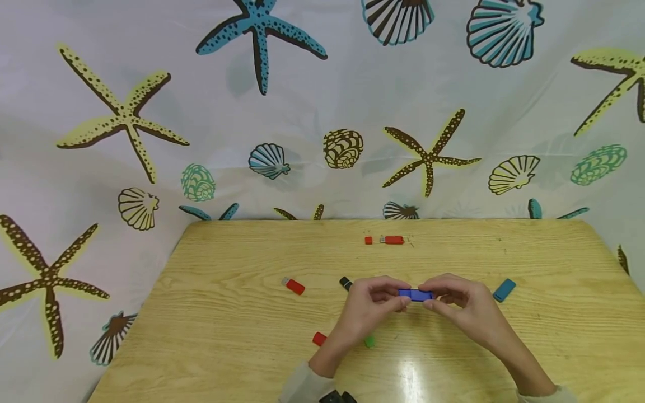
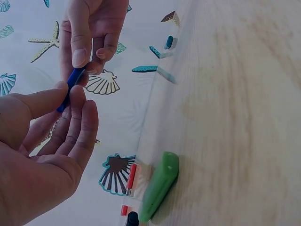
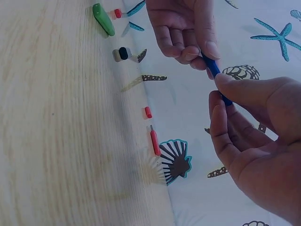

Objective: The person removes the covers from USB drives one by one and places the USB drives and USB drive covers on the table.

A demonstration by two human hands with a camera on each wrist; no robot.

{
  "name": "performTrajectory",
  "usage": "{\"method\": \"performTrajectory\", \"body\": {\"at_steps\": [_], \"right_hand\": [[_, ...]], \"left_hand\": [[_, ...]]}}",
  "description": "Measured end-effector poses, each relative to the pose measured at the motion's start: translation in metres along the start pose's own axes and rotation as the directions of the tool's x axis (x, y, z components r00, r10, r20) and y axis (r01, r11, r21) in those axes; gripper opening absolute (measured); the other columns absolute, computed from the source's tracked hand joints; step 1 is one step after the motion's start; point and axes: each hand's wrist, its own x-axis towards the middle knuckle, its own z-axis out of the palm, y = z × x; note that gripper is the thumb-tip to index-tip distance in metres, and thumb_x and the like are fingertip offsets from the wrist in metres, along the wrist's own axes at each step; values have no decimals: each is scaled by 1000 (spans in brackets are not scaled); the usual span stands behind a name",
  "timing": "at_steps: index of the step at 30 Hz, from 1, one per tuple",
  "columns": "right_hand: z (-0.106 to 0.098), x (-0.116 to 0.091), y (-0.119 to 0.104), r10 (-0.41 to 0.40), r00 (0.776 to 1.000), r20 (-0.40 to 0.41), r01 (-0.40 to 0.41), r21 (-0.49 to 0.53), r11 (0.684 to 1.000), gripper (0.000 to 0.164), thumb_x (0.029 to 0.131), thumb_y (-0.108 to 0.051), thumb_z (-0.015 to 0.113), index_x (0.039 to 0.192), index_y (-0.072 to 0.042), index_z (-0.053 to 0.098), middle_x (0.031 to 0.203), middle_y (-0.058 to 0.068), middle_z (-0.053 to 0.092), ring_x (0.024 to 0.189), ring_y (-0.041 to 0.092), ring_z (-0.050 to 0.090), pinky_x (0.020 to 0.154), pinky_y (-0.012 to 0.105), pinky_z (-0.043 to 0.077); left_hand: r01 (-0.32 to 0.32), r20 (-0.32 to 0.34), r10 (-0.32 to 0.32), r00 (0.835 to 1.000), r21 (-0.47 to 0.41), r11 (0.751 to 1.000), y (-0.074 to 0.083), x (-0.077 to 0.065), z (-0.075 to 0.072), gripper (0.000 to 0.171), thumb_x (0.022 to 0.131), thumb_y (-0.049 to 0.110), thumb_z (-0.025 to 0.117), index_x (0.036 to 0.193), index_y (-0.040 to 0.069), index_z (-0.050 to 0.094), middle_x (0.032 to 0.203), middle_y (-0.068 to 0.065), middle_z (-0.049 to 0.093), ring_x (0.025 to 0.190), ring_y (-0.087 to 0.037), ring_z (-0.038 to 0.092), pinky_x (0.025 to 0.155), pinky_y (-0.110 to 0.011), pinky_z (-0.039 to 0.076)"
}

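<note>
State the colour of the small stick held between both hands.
The small stick is blue; it shows best in the head view.

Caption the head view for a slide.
Left hand and right hand pinch a blue stick over a wooden table, a teal stick lying to the right.

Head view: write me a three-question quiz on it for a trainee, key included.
1. True or false: the left hand and right hand both pinch the blue stick.
2. What colour is the stick nearest the table's far edge? A green; B red; C black.
3. Fill in: the teal stick lies nearer the ____ hand.

Key: 1 true; 2 B; 3 right.
</note>
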Motion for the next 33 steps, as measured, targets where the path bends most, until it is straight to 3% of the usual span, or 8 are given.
{"method": "performTrajectory", "body": {"at_steps": [9, 20, 27, 30, 33], "right_hand": [[1, 0, -3, -5, 1000, -18, 5, 9, 1000, 20, 92, -2, 76, 111, -9, 77, 109, 5, 73, 91, 15, 69, 77, 28, 60], [3, -1, -5, -22, 999, -23, 23, 29, 999, 21, 91, 0, 76, 111, -7, 77, 109, 6, 73, 94, 15, 70, 79, 28, 60], [2, 0, -7, -28, 999, -17, 28, 45, 999, 21, 92, -1, 75, 112, -6, 77, 110, 7, 73, 96, 16, 71, 80, 28, 60], [-4, -1, -8, -30, 999, -35, 31, 49, 998, 21, 93, 0, 74, 113, -4, 76, 110, 9, 72, 95, 17, 71, 80, 28, 60], [-13, -3, -8, -22, 997, -78, 27, 54, 998, 22, 93, 6, 72, 113, -1, 76, 110, 12, 72, 91, 14, 71, 77, 27, 60]], "left_hand": [[4, 14, -4, 1000, -9, 1000, 5, -1, -7, 18, 95, 5, 74, 112, -2, 76, 95, -17, 75, 83, -32, 75, 80, -54, 59], [27, 33, -26, 999, -28, 999, 10, -1, -10, 18, 94, 3, 74, 111, -3, 76, 94, -18, 76, 84, -43, 74, 80, -55, 59], [37, 28, -37, 999, -9, 999, 13, -1, -15, 18, 94, 5, 75, 111, -1, 78, 92, -12, 77, 79, -24, 76, 78, -44, 62], [17, -10, -17, 1000, 14, 1000, 16, -2, -25, 19, 94, 6, 75, 112, -1, 77, 92, -14, 77, 79, -20, 75, 76, -40, 62], [1, -109, 1, 994, 16, 1000, 19, -3, -43, 19, 94, 5, 75, 112, 0, 77, 93, -16, 76, 81, -25, 75, 74, -36, 61]]}}
